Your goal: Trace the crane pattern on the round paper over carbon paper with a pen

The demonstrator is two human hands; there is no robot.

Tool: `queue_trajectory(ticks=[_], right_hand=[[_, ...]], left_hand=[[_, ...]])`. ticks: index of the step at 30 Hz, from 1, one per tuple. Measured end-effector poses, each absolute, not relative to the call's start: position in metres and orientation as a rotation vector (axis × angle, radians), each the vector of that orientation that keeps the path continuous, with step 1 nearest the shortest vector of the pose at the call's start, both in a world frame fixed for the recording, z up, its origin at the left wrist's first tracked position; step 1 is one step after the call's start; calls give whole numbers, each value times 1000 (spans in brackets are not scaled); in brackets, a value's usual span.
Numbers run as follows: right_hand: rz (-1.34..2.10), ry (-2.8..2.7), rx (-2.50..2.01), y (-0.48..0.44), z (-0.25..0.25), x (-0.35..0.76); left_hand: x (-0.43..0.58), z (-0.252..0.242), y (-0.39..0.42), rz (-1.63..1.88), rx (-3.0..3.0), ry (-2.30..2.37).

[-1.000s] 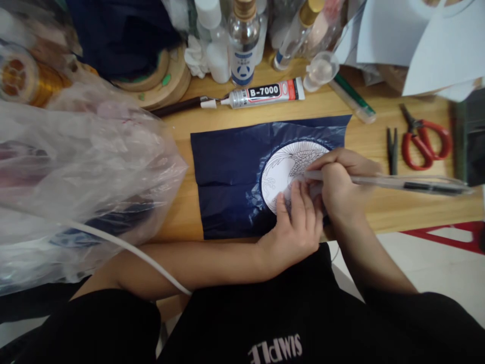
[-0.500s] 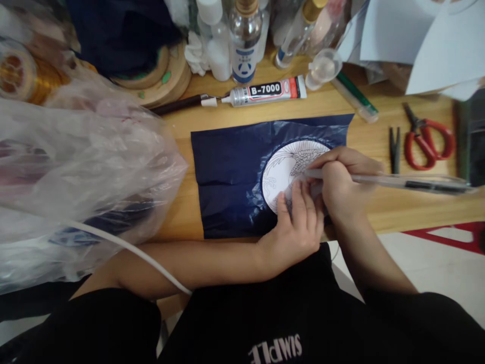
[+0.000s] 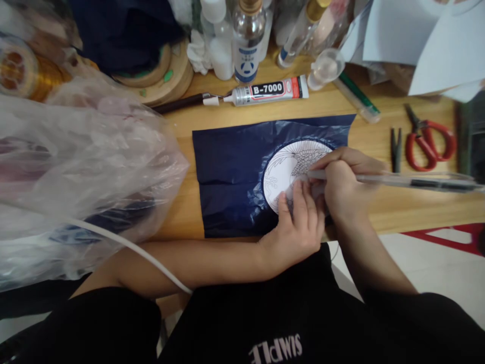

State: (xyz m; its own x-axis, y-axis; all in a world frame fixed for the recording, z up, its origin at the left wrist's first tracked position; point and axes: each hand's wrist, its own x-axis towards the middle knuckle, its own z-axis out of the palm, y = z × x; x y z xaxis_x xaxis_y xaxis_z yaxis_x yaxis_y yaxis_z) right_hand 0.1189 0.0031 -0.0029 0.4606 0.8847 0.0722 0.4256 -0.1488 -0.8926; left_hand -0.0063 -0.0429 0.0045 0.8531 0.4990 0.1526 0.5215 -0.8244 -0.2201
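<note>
A dark blue sheet (image 3: 231, 172) lies flat on the wooden table (image 3: 379, 136). On its right part rests a round white paper (image 3: 282, 172) with a fine line drawing of a bird. My left hand (image 3: 297, 227) presses the round paper's near edge with its fingers laid flat and together. My right hand (image 3: 343, 184) is closed around a clear pen (image 3: 397, 180), its tip on the drawing and its far end pointing right.
A large crumpled plastic bag (image 3: 83, 167) fills the left side, with a white cable (image 3: 129, 245) under it. At the back stand bottles (image 3: 248, 40), a B-7000 glue tube (image 3: 265, 92), wooden hoops (image 3: 166, 81) and white papers (image 3: 424, 40). Red scissors (image 3: 428, 139) and tweezers (image 3: 396, 149) lie at right.
Almost nothing: both hands stay on the round paper, the pen tip moving only slightly. The view has shifted a little.
</note>
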Motion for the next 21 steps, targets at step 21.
queue_trajectory(ticks=[21], right_hand=[[649, -1070, -1737, 3, -4, 120]], left_hand=[[-6, 4, -42, -158, -2762, -774]])
